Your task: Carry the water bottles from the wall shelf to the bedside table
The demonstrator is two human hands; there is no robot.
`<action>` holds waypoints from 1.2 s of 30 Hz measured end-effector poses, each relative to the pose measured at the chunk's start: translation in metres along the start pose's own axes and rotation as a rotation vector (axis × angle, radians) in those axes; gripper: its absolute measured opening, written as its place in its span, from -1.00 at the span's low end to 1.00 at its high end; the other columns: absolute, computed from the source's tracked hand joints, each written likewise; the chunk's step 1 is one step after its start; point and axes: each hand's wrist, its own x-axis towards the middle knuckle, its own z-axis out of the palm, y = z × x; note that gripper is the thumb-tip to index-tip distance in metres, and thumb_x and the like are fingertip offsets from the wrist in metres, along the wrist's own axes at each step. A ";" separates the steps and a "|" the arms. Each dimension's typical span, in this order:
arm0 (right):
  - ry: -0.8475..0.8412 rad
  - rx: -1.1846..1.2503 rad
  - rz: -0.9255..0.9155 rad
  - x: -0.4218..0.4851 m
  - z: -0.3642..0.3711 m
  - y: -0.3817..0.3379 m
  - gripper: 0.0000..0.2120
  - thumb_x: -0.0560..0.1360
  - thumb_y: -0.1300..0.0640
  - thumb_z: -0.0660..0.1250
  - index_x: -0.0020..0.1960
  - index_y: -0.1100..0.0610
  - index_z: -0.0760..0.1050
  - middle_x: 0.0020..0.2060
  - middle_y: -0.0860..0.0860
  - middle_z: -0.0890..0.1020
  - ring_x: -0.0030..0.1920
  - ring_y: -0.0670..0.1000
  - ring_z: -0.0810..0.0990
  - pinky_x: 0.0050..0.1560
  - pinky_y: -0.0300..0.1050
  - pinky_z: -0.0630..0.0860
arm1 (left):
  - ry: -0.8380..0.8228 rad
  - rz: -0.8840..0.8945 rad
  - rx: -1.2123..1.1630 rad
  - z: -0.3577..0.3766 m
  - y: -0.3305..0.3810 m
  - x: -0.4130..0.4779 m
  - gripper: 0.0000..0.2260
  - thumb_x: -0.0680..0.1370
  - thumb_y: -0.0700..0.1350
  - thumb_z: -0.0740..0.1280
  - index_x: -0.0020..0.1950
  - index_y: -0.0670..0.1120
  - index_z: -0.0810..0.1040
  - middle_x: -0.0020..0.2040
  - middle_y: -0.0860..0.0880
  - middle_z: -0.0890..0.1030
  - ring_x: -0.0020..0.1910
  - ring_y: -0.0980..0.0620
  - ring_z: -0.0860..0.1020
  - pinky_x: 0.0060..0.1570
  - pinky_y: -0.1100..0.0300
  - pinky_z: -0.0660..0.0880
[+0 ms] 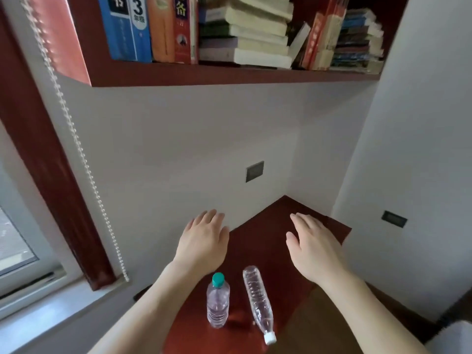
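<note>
Two clear water bottles are on the dark red bedside table [293, 215]. The green-capped bottle [217, 301] stands upright. Right of it, the white-capped bottle [258, 301] lies on its side, cap toward me. My left hand [204, 241] hovers beyond the upright bottle, palm down, fingers apart, holding nothing. My right hand [313, 247] is stretched out flat over the table's right part, also holding nothing. The red wall shelf [229, 74] hangs above; I see only books on it.
Stacked and upright books [245, 31] fill the shelf overhead. A window with a red frame [51, 175] and a bead cord [84, 154] is at left. Grey wall plates [254, 171] sit on the walls near the table's corner.
</note>
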 end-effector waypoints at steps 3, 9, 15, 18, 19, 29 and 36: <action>-0.003 0.037 -0.108 0.036 0.013 -0.005 -0.51 0.61 -0.02 0.08 0.49 0.15 0.26 0.45 0.05 0.36 0.47 0.03 0.26 0.47 -0.06 0.19 | 0.028 -0.091 0.016 0.003 -0.013 0.011 -0.60 0.68 0.02 0.09 0.51 -0.02 0.34 0.52 0.04 0.37 0.51 0.01 0.27 0.45 0.13 0.19; -0.072 0.142 -0.331 0.095 0.043 -0.009 -0.52 0.61 0.02 0.10 0.47 0.19 0.29 0.44 0.07 0.38 0.46 0.04 0.29 0.46 -0.07 0.22 | 0.098 -0.311 0.100 0.011 -0.023 0.015 -0.59 0.67 0.03 0.12 0.51 -0.03 0.37 0.50 0.02 0.39 0.49 -0.01 0.31 0.44 0.12 0.22; -0.174 0.202 -0.514 0.128 0.065 -0.008 -0.50 0.61 0.01 0.08 0.49 0.19 0.25 0.47 0.07 0.33 0.48 0.03 0.24 0.49 -0.08 0.14 | 0.099 -0.531 0.134 0.034 -0.012 -0.006 -0.48 0.62 0.21 0.18 0.52 -0.02 0.36 0.51 0.01 0.40 0.49 -0.03 0.33 0.46 0.08 0.27; -0.197 0.237 -0.567 0.133 0.080 -0.007 -0.52 0.59 0.02 0.10 0.46 0.20 0.30 0.43 0.08 0.38 0.45 0.05 0.29 0.46 -0.05 0.20 | 0.071 -0.647 0.101 0.056 -0.001 -0.024 -0.30 0.49 0.39 0.26 0.51 0.02 0.34 0.49 0.07 0.40 0.48 0.03 0.34 0.41 0.11 0.34; -0.210 0.245 -0.578 0.133 0.085 -0.006 -0.52 0.59 0.02 0.11 0.44 0.20 0.32 0.42 0.08 0.40 0.44 0.06 0.30 0.45 -0.04 0.21 | 0.053 -0.681 0.075 0.065 0.002 -0.030 -0.26 0.45 0.41 0.29 0.51 0.03 0.33 0.49 0.09 0.40 0.47 0.05 0.34 0.38 0.11 0.36; -0.329 0.252 -0.615 0.115 0.131 0.025 -0.53 0.61 0.04 0.12 0.47 0.17 0.29 0.45 0.05 0.36 0.47 0.02 0.25 0.44 -0.16 0.09 | -0.007 -0.897 -0.249 0.152 0.010 -0.047 -0.16 0.33 0.28 0.46 0.53 0.05 0.28 0.43 0.11 0.43 0.37 0.10 0.44 0.34 0.15 0.41; -0.410 0.263 -0.607 0.106 0.160 0.045 -0.52 0.62 0.01 0.09 0.50 0.15 0.25 0.48 0.06 0.32 0.49 0.01 0.21 0.49 -0.13 0.08 | 0.136 -0.972 -0.326 0.170 0.015 -0.043 -0.70 0.43 -0.03 0.45 0.13 0.03 0.51 -0.05 0.11 0.61 -0.03 0.01 0.60 0.06 0.03 0.56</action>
